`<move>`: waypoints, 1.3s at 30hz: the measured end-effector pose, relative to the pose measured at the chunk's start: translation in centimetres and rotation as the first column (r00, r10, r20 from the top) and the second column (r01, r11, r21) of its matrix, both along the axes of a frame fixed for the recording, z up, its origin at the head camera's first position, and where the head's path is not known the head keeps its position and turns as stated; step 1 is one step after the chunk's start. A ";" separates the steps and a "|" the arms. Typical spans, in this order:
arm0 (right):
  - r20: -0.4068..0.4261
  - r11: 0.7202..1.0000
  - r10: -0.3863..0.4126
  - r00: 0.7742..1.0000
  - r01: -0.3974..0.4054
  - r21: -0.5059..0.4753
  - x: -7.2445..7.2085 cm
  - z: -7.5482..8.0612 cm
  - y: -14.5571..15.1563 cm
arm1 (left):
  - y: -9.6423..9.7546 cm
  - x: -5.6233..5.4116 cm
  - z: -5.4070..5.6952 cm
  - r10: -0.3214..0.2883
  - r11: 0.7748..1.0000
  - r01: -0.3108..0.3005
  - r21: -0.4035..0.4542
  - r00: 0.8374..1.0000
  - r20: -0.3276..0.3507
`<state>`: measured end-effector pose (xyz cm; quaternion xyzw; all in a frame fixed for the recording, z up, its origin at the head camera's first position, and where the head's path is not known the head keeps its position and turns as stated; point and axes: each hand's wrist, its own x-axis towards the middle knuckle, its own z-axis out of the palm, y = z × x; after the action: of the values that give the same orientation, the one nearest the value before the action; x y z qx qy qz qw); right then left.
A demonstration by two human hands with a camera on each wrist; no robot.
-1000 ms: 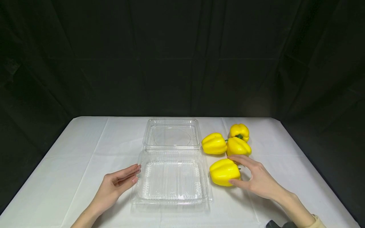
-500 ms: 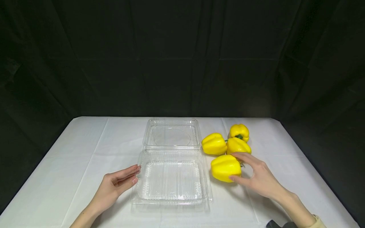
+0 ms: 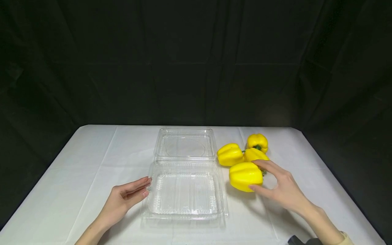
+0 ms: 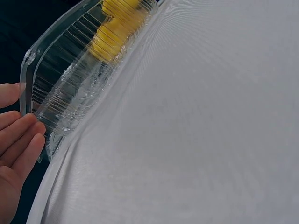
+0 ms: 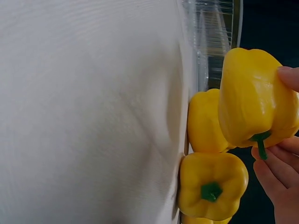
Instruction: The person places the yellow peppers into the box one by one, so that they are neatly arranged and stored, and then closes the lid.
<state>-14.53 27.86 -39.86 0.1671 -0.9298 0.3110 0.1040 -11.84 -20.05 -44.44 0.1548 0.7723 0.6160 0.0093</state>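
Observation:
My right hand [image 3: 281, 185] grips a yellow bell pepper [image 3: 245, 176] between thumb and fingers, raised over the white cloth; its green stem [image 5: 261, 143] points back toward the palm. Just behind it lie three more peppers: one at the left [image 3: 229, 154], one partly hidden by the held one [image 3: 255, 154], and one farthest back [image 3: 257, 143]. A clear plastic clamshell container [image 3: 186, 194] lies unfolded at mid-table, its lid [image 3: 185, 147] spread out toward the back. At the container's left rim, the fingertips of my left hand [image 3: 124, 199] touch it, fingers nearly straight, as the left wrist view also shows.
A white cloth [image 3: 76, 190] covers the table. Dark curtains [image 3: 183, 68] hang behind it and at both sides. By my right forearm, a dark object [image 3: 301, 240] shows at the bottom edge.
My right hand has lifted the pepper and carried it slightly back and to the right, so it covers more of the pepper behind. The left hand and container have stayed in place.

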 end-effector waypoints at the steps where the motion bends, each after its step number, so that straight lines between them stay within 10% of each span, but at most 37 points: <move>1: 0.002 1.000 -0.001 1.000 0.001 -0.002 0.0 0.1 0.0 | 0.0 0.0 0.0 0.000 1.000 0.000 -0.001 1.000 0.000; 39: -0.087 0.992 0.067 0.994 -0.076 -0.098 -0.8 2.1 -4.8 | 0.1 0.0 0.1 0.002 1.000 -0.002 -0.002 1.000 0.016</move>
<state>-15.36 23.09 -37.78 0.2077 -0.9011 0.3540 0.1400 -11.85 -19.91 -44.38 0.1492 0.7728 0.6166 0.0149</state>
